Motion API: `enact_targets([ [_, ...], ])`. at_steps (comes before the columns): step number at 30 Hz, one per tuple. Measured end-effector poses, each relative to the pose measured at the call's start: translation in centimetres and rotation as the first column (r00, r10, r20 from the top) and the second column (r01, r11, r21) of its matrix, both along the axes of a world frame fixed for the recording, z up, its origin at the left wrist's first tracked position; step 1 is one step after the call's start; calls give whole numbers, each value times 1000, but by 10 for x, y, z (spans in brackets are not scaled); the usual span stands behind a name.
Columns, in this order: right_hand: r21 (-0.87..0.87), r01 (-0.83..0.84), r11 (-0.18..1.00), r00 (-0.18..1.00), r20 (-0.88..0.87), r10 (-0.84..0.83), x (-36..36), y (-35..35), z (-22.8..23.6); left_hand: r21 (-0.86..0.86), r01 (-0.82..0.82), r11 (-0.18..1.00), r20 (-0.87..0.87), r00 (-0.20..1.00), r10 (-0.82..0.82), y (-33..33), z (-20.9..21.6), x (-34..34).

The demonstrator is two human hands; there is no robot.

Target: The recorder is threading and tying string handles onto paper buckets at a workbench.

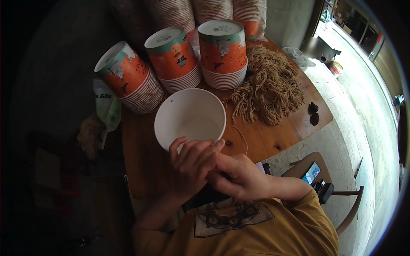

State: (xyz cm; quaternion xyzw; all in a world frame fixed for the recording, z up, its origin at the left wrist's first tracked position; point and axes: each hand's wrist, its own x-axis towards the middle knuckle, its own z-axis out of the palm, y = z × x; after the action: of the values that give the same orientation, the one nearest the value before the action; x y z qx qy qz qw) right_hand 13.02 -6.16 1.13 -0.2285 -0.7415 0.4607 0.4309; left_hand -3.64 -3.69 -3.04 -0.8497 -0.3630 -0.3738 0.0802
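A white-lined paper bucket [190,112] stands with its mouth tilted toward me at the near part of the table. A small dark hole shows at its far rim. My left hand [191,158] has its fingers bent over the bucket's near rim. Close against it, my right hand [239,173] is closed, with its fingertips meeting the left fingers. What lies between the fingers is hidden. A thin beige cord [242,135] runs along the table and disappears at the back of my right hand.
Three stacks of orange-and-green paper buckets [224,53] stand upside down behind, with bagged stacks [171,13] farther back. A heap of beige cords [271,85] lies at right, near two dark lumps [314,114]. A chair [307,173] at right holds a phone [311,173].
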Motion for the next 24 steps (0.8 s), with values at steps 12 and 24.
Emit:
enact_targets([
  [12,-398,-148,905,969,-242,52,25,10,20,-121,-73,990,24,997,76,4,11,-19],
  [24,-347,-368,863,628,-777,-44,95,86,-11,-199,28,980,-6,1000,-30,107,27,-119],
])
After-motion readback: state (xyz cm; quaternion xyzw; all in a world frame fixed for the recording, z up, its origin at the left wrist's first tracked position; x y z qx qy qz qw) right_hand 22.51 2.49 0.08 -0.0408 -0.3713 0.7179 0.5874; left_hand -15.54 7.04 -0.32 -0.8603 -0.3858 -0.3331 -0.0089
